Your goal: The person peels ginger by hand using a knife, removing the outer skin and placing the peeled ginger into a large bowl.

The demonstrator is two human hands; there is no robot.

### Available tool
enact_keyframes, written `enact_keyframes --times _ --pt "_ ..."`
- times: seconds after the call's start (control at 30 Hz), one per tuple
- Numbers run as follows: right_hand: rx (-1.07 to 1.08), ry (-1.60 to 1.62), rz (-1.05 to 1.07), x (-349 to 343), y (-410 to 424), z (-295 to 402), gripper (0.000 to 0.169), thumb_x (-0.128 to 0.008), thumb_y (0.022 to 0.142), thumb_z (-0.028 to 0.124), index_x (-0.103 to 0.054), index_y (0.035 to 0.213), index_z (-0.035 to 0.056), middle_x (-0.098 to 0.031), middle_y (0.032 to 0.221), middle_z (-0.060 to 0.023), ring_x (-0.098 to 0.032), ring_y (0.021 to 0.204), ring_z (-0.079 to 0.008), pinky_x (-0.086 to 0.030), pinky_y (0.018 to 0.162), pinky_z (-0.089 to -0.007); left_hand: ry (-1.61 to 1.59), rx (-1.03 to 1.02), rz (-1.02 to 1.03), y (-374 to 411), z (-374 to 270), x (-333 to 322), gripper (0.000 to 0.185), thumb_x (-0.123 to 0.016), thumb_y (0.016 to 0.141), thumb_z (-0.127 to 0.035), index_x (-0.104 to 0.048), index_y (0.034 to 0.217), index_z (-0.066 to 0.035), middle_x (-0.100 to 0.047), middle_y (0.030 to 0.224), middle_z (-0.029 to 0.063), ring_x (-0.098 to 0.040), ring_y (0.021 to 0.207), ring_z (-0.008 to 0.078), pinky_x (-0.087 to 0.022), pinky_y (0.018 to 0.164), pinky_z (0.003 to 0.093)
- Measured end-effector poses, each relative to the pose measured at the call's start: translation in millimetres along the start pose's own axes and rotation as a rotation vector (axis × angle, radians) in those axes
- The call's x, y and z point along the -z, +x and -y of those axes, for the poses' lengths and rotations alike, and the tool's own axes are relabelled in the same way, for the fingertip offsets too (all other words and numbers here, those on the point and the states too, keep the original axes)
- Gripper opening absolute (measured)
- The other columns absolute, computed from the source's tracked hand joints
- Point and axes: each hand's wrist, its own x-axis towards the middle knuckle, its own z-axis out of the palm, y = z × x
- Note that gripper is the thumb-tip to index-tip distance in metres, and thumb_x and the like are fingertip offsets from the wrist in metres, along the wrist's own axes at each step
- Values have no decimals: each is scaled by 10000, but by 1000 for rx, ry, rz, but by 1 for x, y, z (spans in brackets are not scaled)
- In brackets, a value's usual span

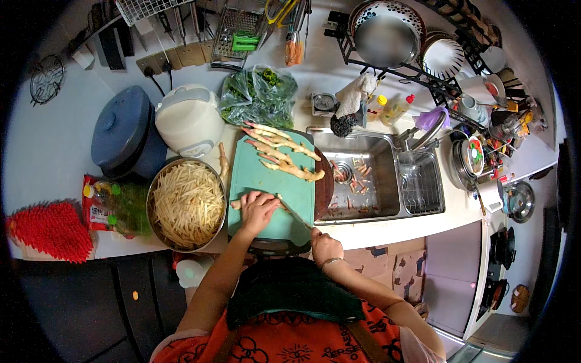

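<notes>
On a green cutting board [254, 181], my left hand [258, 211] presses down a piece of ginger root [236, 204], which sticks out left of the fingers. My right hand [326, 247] grips the handle of a kitchen knife [295, 213]; its blade lies across the lower board, with the tip close to my left fingertips. Several peeled young ginger roots [290, 168] with pink stems lie on the board's upper part. Left of the board, a steel bowl [149, 199] holds a heap of pale cut strips [188, 204]. Another ginger piece [223, 159] rests between bowl and board.
Right of the board is a steel sink [372, 181] with trimmings around its drain. A round dark wooden board [324, 181] shows under the green one. Behind stand a rice cooker [188, 118], a blue lidded container [120, 131] and a plastic bag of greens [258, 97]. Bottles [129, 208] lie left.
</notes>
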Motion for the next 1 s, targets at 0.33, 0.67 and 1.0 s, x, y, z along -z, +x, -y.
enact_keyframes --times 0.33,0.67,1.0 --pt "28 61 116 3 11 4 165 -468 841 67 -428 999 44 -660 776 -169 -670 726 -320 -542 620 -401 -39 13 23 -3 2 -3 113 -668 790 -224 -699 892 -185 -610 929 -51 -497 938 196 -312 817 377" --pt "70 43 -470 -54 33 -3 146 -523 803 106 -455 926 63 -582 720 -116 -621 583 -287 -496 471 -383 -207 41 -156 -7 6 3 132 -716 719 -177 -698 851 -176 -606 920 -26 -511 910 211 -346 803 367" --pt "30 103 -626 -30 9 6 156 -551 780 136 -472 883 50 -547 706 -114 -603 618 -278 -494 523 -377 -197 -500 144 13 -45 28 307 -666 743 -187 -651 1037 -100 -612 1027 17 -546 982 186 -422 906 378"
